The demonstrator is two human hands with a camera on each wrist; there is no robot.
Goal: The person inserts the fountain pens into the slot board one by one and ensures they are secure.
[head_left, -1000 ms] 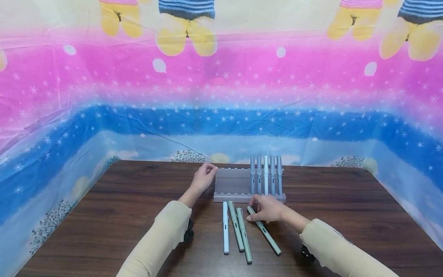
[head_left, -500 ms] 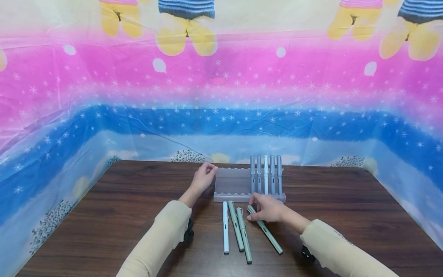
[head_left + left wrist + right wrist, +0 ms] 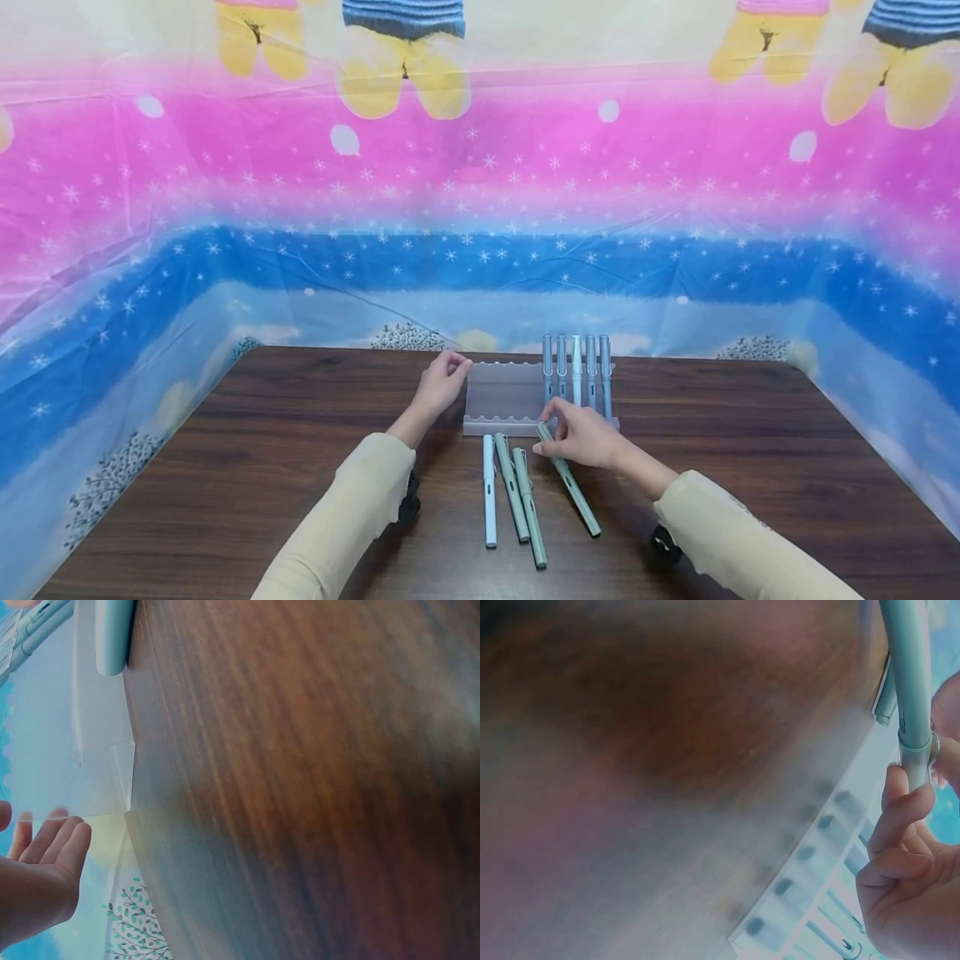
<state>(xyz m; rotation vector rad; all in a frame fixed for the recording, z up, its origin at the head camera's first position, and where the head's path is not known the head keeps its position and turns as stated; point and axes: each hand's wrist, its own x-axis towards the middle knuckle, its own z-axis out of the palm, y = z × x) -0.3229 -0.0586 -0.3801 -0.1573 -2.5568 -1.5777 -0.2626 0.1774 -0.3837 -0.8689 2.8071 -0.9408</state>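
Observation:
A clear pen rack stands toward the back of the dark table. At its upper left corner my left hand pinches the side edge with the fingertips; in the left wrist view the fingers lie right at that edge. My right hand grips a green fountain pen near its capped end, in front of the rack. The right wrist view has this pen between thumb and fingers, clip side toward the thumb. Several pens stand side by side in the rack's right half.
Left of the held pen, a pale blue pen and two green pens, one beside the other, lie on the table. A printed cloth hangs behind the table's back edge.
My right hand has moved slightly up toward the rack, drawing the green pen along with it. The left hand stays at the rack's corner.

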